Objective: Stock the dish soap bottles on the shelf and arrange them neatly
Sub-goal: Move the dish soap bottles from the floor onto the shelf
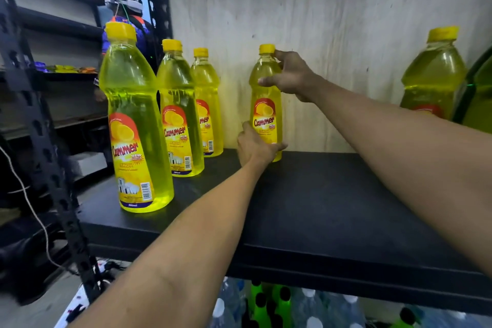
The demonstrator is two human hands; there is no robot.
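Both hands are closed on one dish soap bottle [266,104] at the back of the shelf [319,208]: the right hand [290,76] is wrapped around its shoulder just under the yellow cap [267,49], and the left hand [257,145] is cupped against its base, where it meets the black board. The bottle is held upright, close to the pale back panel [319,21], with its label turned forward. A row of three bottles [175,109] is lined up along the left side, running from front to back, and a gap is left between that row and the held bottle. Another bottle [434,74] is seen far to the right, well apart. The step in hand is judged to be the placing and squaring of this bottle. Next, a slide to the left is probably called for, so that the gap is closed, with the base kept flat and the label kept facing front.
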